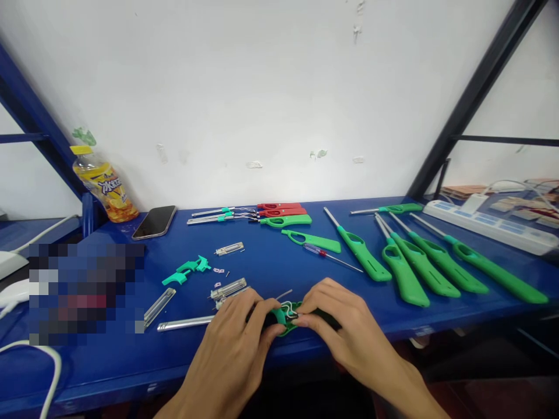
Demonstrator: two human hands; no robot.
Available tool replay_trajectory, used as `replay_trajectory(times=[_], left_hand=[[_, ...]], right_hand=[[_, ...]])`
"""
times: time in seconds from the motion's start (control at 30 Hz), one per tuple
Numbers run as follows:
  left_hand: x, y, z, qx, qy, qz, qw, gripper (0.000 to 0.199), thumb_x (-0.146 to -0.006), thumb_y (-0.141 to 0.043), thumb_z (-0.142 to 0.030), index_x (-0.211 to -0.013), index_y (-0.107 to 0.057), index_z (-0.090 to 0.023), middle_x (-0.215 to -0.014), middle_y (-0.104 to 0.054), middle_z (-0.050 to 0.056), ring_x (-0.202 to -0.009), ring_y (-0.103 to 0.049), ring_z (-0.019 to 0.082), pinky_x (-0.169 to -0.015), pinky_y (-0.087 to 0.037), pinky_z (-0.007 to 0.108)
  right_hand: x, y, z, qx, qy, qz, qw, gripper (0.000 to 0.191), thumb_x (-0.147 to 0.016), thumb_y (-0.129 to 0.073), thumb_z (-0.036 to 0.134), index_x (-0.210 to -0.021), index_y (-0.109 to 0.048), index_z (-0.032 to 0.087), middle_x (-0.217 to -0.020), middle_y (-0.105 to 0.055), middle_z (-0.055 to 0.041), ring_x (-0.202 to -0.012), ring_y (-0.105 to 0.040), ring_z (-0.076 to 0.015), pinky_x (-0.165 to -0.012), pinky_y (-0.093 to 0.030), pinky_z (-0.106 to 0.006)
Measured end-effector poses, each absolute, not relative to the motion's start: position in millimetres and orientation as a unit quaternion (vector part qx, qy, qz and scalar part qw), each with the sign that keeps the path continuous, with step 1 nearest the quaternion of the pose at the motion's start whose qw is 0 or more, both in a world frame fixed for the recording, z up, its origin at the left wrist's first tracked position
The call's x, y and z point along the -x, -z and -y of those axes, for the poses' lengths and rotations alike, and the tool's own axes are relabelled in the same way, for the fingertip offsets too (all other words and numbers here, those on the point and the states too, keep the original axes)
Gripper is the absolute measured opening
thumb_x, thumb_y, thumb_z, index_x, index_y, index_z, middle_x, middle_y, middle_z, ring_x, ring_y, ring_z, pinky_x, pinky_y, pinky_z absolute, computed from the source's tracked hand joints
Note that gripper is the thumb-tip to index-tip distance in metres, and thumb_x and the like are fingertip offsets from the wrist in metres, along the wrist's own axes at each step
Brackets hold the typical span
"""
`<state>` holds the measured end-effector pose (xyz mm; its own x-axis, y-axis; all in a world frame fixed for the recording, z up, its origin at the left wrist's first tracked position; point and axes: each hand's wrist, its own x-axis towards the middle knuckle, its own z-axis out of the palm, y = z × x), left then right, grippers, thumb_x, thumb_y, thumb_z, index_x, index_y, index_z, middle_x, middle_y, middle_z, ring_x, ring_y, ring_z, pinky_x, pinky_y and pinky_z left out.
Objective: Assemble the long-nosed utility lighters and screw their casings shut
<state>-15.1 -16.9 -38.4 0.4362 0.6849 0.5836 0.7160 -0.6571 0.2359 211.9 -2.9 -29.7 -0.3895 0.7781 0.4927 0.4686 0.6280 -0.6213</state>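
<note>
An opened green gas lighter (pixel 285 332) lies at the table's front edge, its metal tube (pixel 186 323) pointing left. My left hand (pixel 233 340) is closed around the lighter near its neck, with a turquoise piece beside the thumb. At the other end, my right hand (pixel 345 320) grips the casing, thumb and index finger pinched over its inside by the white wires (pixel 287 308). Any small part between those fingertips is hidden. Just beyond my left hand are clear fuel tanks (pixel 233 287), and turquoise trigger pieces (pixel 187 269) lie further left.
Several closed green lighters (pixel 414 267) fan out at the right. A screwdriver (pixel 321 251) rests beside a green casing half (pixel 312 239). Opened red and green lighters (pixel 283 212) lie at the back. A phone (pixel 155 222), a drink bottle (pixel 105 186) and a power strip (pixel 493 228) border the work area.
</note>
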Motion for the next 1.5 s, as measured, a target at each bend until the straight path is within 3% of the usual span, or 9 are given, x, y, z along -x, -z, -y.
replay_trajectory(times=[0.47,0.77,0.97,1.2,1.5], left_hand=[[14.4,37.9,15.0,0.857,0.334,0.392,0.021,0.016,-0.111,-0.049,-0.020,-0.121,-0.061,-0.022,-0.100,-0.063,0.004,-0.086,-0.064,0.023,-0.077,-0.052,0.039],[17.3,42.9,13.1,0.848,0.352,0.395,-0.015,0.021,-0.112,-0.051,-0.028,-0.127,-0.066,-0.025,-0.104,-0.062,0.004,-0.090,-0.063,0.021,-0.081,-0.053,0.038],[15.7,40.0,12.7,0.838,0.375,0.395,-0.026,0.020,-0.112,-0.052,-0.031,-0.118,-0.069,-0.024,-0.101,-0.065,0.003,-0.088,-0.064,0.021,-0.080,-0.054,0.036],[17.8,39.9,13.5,0.847,0.371,0.378,-0.036,0.014,-0.110,-0.057,-0.023,-0.116,-0.069,-0.023,-0.104,-0.065,0.004,-0.091,-0.063,0.021,-0.081,-0.053,0.037],[15.9,35.1,14.0,0.840,0.399,0.368,0.006,0.015,-0.111,-0.057,-0.026,-0.118,-0.069,-0.022,-0.100,-0.069,0.002,-0.088,-0.068,0.018,-0.080,-0.056,0.033]], right_hand=[[-216.4,26.7,6.1,0.386,-0.184,0.832,0.352,0.017,-0.107,-0.063,0.019,-0.093,-0.071,0.024,-0.098,-0.071,-0.0013,-0.093,-0.062,-0.0201,-0.082,-0.051,-0.035],[-218.7,27.6,6.4,0.378,-0.175,0.838,0.352,0.021,-0.109,-0.057,0.017,-0.105,-0.076,0.024,-0.104,-0.070,-0.0039,-0.096,-0.063,-0.0212,-0.083,-0.052,-0.037],[-217.7,26.7,7.3,0.388,-0.181,0.829,0.360,0.016,-0.108,-0.061,0.020,-0.103,-0.075,0.024,-0.100,-0.072,-0.0027,-0.095,-0.064,-0.0211,-0.082,-0.053,-0.036],[-218.3,30.3,8.5,0.376,-0.172,0.820,0.397,0.009,-0.105,-0.065,0.019,-0.099,-0.069,0.024,-0.095,-0.072,-0.0006,-0.092,-0.063,-0.0198,-0.081,-0.052,-0.035],[-219.2,33.5,7.5,0.357,-0.121,0.853,0.361,0.017,-0.108,-0.062,0.022,-0.091,-0.065,0.021,-0.096,-0.069,-0.0029,-0.089,-0.059,-0.0199,-0.077,-0.049,-0.036]])
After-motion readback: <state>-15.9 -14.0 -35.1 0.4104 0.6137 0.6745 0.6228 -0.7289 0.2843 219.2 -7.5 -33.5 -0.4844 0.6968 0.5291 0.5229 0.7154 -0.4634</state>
